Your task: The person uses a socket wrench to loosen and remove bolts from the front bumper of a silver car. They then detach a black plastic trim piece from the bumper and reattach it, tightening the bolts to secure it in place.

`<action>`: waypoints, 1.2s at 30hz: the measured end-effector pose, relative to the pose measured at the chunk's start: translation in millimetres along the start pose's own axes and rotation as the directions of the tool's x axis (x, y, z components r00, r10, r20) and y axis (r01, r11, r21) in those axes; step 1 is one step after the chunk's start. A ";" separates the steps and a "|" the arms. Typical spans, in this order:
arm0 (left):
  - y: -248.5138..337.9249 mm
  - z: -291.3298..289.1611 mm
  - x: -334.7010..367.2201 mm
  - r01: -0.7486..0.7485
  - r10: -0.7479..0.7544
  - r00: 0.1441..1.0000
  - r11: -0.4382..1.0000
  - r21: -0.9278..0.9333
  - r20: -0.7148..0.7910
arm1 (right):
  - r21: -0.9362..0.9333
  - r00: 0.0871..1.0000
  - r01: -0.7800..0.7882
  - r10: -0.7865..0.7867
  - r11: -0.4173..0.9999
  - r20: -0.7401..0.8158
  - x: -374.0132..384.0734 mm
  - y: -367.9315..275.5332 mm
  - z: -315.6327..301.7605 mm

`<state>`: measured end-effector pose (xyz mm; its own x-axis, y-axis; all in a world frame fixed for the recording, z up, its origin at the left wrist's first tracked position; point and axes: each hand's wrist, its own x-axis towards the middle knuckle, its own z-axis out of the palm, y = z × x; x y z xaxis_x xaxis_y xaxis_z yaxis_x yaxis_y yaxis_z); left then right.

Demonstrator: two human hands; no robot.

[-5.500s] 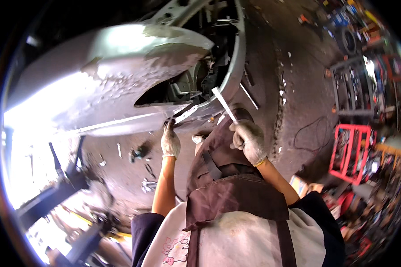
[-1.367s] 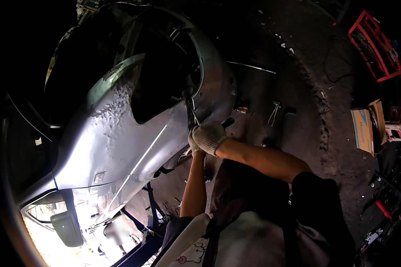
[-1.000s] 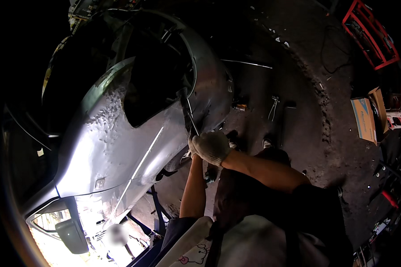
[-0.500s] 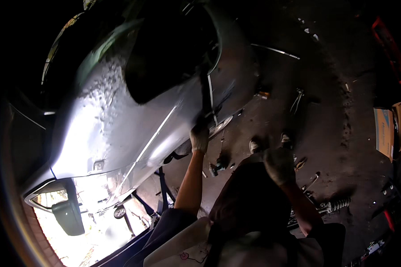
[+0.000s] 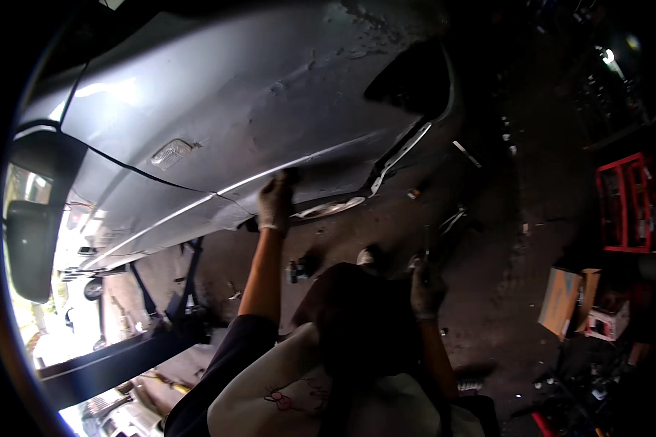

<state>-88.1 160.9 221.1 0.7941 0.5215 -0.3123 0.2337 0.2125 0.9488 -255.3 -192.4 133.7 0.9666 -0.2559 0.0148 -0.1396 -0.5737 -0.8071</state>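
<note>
A silver car body panel (image 5: 226,138) with a small clear side lamp (image 5: 172,153) fills the upper left. My left hand (image 5: 275,204), in a pale knit glove, is at the panel's lower edge with its fingers curled. Whatever those fingers hold is lost in shadow. Beside it, a pale curved strip (image 5: 332,208) runs along the dark wheel-arch opening. My right hand (image 5: 428,291), gloved too, is low in front of me, apart from the car. It is closed on a thin-shafted tool (image 5: 427,239) that points up; its handle is hidden.
A dark lift arm (image 5: 124,349) crosses the lower left below the car. On the floor lie a dark power tool (image 5: 296,271), a pale strip (image 5: 466,154) and other small parts. An open cardboard box (image 5: 561,300) and a red rack (image 5: 622,204) stand at the right.
My view has swung toward the right, and more of the side panel and the red rack show. My left hand stays by the panel edge; the thin tool in my right hand now shows.
</note>
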 end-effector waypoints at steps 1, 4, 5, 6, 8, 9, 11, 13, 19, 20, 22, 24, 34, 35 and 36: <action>3.4 -18.0 -2.7 0.013 -0.011 0.994 1.000 0.021 -0.106 | 0.016 1.000 0.020 -0.020 1.000 0.008 -0.2 -7.0 -2.5; 18.8 -49.6 -1.4 -0.129 0.126 0.967 0.992 -0.002 -0.221 | 0.058 1.000 0.011 -0.011 0.998 0.006 0.2 -33.0 -12.2; 20.1 -50.6 -1.7 -0.151 0.147 0.968 0.988 -0.003 -0.205 | 0.091 0.999 -0.031 0.029 0.995 0.026 -0.7 -42.5 -15.7; 21.3 -50.3 -1.3 -0.124 0.125 0.960 0.992 0.018 -0.250 | 0.050 1.000 -0.026 0.025 0.998 0.019 -2.3 -51.2 -18.7; 12.5 -35.2 -3.0 -0.154 0.165 0.977 0.984 0.092 -0.137 | 0.011 0.996 -0.063 0.063 0.998 0.063 -7.1 -65.0 -25.4; 6.1 -22.1 -1.3 -0.171 0.175 0.979 0.984 0.047 -0.103 | 0.067 0.998 0.054 -0.054 0.996 0.007 -9.7 -69.5 -25.7; -12.0 8.5 0.8 -0.106 0.106 0.993 0.994 0.001 -0.055 | 0.030 1.000 0.012 -0.012 0.999 0.021 -14.8 -73.2 -24.5; -31.3 55.5 1.7 -0.039 0.045 0.999 0.980 -0.194 0.028 | 0.021 0.998 -0.011 0.010 1.000 0.055 -18.1 -70.7 -20.2; -62.8 164.5 -24.5 -0.058 -0.209 0.844 0.880 0.472 0.493 | 0.208 0.968 -0.246 0.227 0.947 0.109 -25.7 -67.6 -24.1; -72.9 164.2 -35.7 -0.014 -0.195 0.822 0.932 0.361 0.535 | 0.239 0.970 -0.243 0.228 0.940 0.089 -27.2 -70.8 -29.9; -96.6 148.7 -52.9 0.078 -0.277 0.753 0.938 0.337 0.597 | 0.347 0.957 -0.291 0.266 0.892 0.118 -26.7 -81.1 -41.7; -122.6 126.6 -68.3 0.406 -0.417 0.637 0.897 0.178 0.649 | 0.424 0.957 -0.290 0.253 0.858 0.142 -25.0 -94.2 -51.7; -126.6 62.4 -80.1 0.648 -0.243 0.693 0.622 -0.439 0.679 | 0.478 0.956 -0.167 0.023 0.863 0.293 12.0 -131.8 -31.0; -122.6 56.4 -77.5 0.605 -0.213 0.716 0.664 -0.439 0.665 | 0.504 0.948 -0.188 0.021 0.843 0.317 13.3 -134.3 -29.0; -119.8 52.2 -76.0 0.598 -0.209 0.732 0.654 -0.464 0.649 | 0.537 0.942 -0.199 0.010 0.820 0.335 13.5 -136.9 -27.7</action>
<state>-147.2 52.7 133.6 0.8962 -0.1987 -0.3966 0.3672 0.8339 0.4120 -229.1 -138.8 260.7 0.9813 0.0137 -0.1917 -0.1917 -0.0019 -0.9814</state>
